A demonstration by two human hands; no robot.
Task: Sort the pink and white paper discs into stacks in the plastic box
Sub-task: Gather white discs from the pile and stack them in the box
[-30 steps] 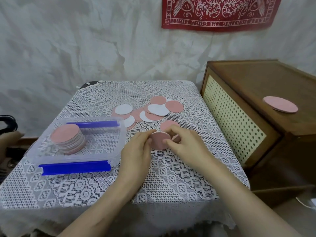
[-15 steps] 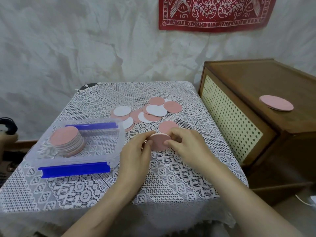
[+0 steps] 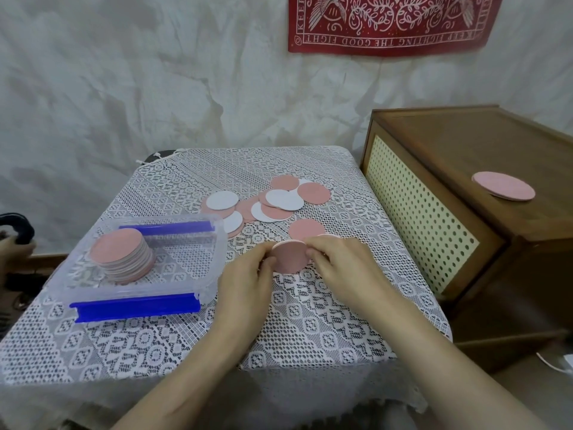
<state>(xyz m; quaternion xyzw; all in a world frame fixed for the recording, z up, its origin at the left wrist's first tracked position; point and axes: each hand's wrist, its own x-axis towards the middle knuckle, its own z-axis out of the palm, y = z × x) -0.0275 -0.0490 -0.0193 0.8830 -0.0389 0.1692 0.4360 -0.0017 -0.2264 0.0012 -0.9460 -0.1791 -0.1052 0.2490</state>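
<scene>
Pinching pink disc [image 3: 289, 258] edges, left hand [image 3: 245, 282], right hand [image 3: 344, 268], plastic box [image 3: 214, 268] beside

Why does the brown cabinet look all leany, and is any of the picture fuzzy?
Head view: the wide lens bends the edges, so the wooden cabinet seems to lean; left hand, right hand and the pink disc they pinch look sharp, the forearms lower down softer; even light, pale glare on the plastic box wall.

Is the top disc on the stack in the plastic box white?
No, the top disc of the stack in the plastic box is pink.
</scene>
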